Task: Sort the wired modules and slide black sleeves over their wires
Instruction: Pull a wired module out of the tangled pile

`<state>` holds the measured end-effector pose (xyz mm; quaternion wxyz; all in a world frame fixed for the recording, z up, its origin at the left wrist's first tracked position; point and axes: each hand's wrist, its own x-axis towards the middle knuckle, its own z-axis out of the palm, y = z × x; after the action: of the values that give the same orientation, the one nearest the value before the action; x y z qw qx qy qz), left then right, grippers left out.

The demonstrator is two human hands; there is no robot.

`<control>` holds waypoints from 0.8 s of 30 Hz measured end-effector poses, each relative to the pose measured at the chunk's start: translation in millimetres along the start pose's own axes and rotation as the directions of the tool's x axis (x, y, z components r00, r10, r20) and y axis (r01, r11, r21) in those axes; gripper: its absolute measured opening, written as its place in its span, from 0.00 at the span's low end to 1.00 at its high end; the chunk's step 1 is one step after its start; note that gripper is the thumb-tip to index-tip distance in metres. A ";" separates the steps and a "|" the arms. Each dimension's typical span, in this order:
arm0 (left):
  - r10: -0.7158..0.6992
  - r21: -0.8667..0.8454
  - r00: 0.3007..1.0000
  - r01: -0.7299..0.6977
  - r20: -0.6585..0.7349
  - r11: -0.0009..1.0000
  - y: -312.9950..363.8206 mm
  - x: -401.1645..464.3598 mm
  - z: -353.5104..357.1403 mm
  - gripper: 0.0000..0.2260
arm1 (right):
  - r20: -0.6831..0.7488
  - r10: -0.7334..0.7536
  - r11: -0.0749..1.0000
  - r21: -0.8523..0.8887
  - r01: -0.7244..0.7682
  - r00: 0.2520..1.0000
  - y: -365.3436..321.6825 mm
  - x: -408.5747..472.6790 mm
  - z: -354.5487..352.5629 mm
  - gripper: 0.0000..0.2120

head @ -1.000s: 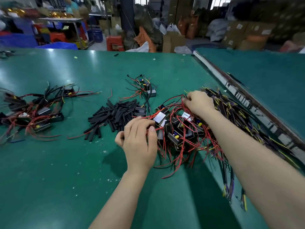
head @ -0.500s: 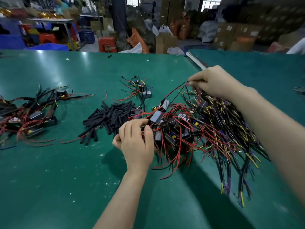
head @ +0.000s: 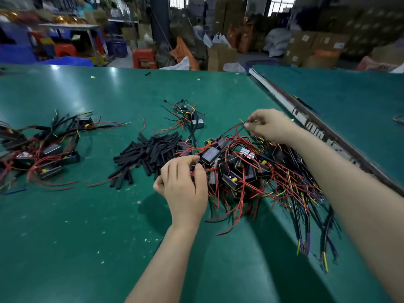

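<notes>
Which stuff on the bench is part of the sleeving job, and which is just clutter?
In the job:
- big tangle of wired modules, under both hands
- pile of black sleeves
- left-side module pile
- small module cluster

Lying about:
- cardboard boxes
- red stool
- loose red wire

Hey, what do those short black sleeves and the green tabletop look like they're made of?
The black sleeves look like matte plastic or rubbery tubing, probably heat-shrink: dull, light-absorbing, some slightly flattened. The green tabletop looks like a smooth, semi-gloss mat or coated surface, since it shows soft bright reflections of light near its far edge; which exactly is unclear.
</notes>
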<state>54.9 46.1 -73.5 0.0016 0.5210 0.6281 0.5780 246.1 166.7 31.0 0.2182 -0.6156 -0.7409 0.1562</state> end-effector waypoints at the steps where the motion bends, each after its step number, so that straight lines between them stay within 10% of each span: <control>1: 0.001 0.000 1.000 -0.001 0.004 1.000 0.5 0.3 0.6 0.14 | -0.056 -0.015 0.997 0.075 0.019 0.998 -1.8 0.6 -3.5 0.13; 18: -0.010 -0.074 0.997 0.004 -0.077 0.997 19.8 4.0 -16.9 0.15 | -0.345 -0.180 0.885 0.353 0.305 0.921 -63.0 -39.7 -94.1 0.15; 24: 0.158 -0.478 0.986 -0.111 0.060 0.871 62.6 50.2 -59.8 0.11 | -0.062 -0.386 0.784 0.504 0.362 0.920 -119.7 -95.2 -62.8 0.08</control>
<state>36.7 22.5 22.0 0.1189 0.5748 0.4292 0.6865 191.4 47.9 132.1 0.3817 -0.3739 -0.7856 0.3121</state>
